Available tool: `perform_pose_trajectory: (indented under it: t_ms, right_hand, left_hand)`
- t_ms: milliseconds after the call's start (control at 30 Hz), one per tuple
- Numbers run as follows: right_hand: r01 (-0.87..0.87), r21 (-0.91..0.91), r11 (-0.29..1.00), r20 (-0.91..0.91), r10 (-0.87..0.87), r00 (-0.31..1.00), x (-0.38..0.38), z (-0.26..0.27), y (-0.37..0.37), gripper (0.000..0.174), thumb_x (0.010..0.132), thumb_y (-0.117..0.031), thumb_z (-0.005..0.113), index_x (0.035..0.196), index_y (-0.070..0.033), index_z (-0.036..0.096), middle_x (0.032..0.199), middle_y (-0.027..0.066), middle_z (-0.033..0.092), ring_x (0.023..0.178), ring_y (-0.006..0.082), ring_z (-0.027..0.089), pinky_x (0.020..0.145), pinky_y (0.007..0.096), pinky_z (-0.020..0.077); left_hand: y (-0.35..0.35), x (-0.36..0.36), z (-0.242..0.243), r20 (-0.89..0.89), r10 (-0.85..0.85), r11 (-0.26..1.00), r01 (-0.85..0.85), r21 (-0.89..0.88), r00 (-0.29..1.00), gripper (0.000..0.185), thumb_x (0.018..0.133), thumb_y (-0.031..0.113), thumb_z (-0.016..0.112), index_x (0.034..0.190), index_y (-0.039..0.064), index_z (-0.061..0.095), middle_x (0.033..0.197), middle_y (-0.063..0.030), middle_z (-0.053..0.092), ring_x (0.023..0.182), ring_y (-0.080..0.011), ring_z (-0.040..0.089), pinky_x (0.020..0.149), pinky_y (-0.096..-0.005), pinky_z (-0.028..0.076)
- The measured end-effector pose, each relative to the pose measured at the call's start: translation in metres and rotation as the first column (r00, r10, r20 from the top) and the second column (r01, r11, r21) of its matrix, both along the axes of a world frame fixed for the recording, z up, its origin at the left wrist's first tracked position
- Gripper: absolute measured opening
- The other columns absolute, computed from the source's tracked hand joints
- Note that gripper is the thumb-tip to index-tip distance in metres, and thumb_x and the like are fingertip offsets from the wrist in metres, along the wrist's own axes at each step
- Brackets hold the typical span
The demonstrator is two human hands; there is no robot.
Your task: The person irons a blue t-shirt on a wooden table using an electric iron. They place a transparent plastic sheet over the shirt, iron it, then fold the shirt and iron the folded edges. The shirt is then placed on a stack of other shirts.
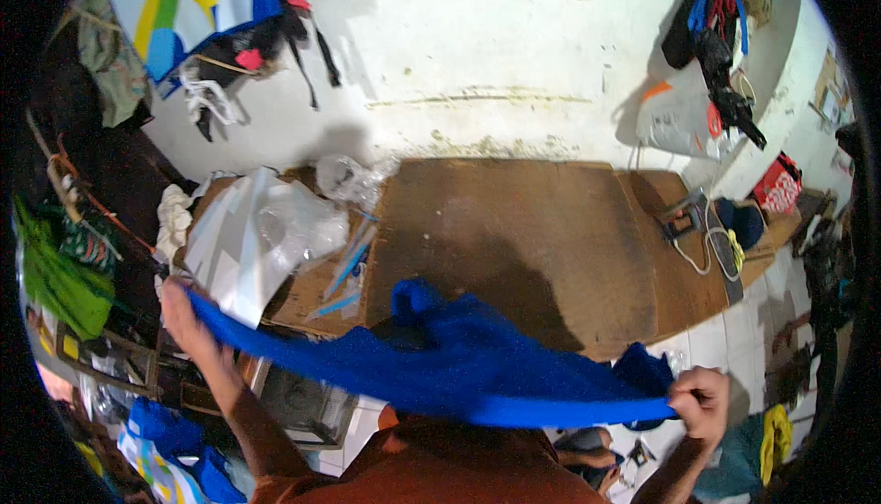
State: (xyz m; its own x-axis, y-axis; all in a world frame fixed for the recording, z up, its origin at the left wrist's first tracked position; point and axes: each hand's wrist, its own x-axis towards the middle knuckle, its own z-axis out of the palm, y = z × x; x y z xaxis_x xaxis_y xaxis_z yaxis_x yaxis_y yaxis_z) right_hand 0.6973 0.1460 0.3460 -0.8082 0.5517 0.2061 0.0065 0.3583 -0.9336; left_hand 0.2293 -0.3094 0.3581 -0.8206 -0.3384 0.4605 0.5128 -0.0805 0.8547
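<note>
A length of blue fabric (440, 366) stretches between my two hands, in front of my chest. My left hand (184, 321), partly blurred, grips its far left end. At the right end my right hand (702, 401) pinches the edge with curled fingers. The near edge runs as a long folded band, while the rest hangs in loose folds over the front of the brown work table (509, 228). Whether the fabric touches the table I cannot tell.
White plastic sheeting (241, 242) and blue strips (347, 263) lie at the table's left. An iron-like appliance (681, 222) with a white cord and a dark cap (740, 222) sit at the right. Bags (678, 118) hang on the wall. Blue and patterned fabric (172, 449) lies low left.
</note>
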Motion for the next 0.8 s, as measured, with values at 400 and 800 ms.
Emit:
perform_pose_trajectory:
  t_ms: [400, 800]
  right_hand:
    - [-0.060, 0.052, 0.997, 0.383, 0.036, 0.923, -0.031, -0.029, 0.171, 0.025, 0.081, -0.019, 0.086, 0.079, -0.005, 0.066, 0.073, 0.0037, 0.068, 0.066, 0.0155, 0.063, 0.062, 0.0305, 0.0500]
    - [-0.076, 0.156, 0.985, 0.778, -0.075, 0.624, -0.232, -0.293, 0.273, 0.029, 0.088, -0.036, 0.080, 0.092, -0.007, 0.078, 0.085, 0.0096, 0.075, 0.083, 0.0235, 0.071, 0.077, 0.0382, 0.0549]
  left_hand:
    - [0.125, -0.048, -0.116, 0.495, -0.204, 0.959, 0.275, -0.074, 0.844, 0.027, 0.112, 0.031, 0.054, 0.094, 0.012, 0.059, 0.080, 0.0068, 0.047, 0.072, -0.0045, 0.041, 0.064, -0.0239, 0.035]
    - [0.264, -0.148, -0.352, 0.088, -0.017, 0.257, 0.089, -0.962, 0.996, 0.031, 0.101, 0.037, 0.066, 0.098, 0.006, 0.070, 0.092, -0.0162, 0.067, 0.089, -0.0402, 0.061, 0.081, -0.0496, 0.047]
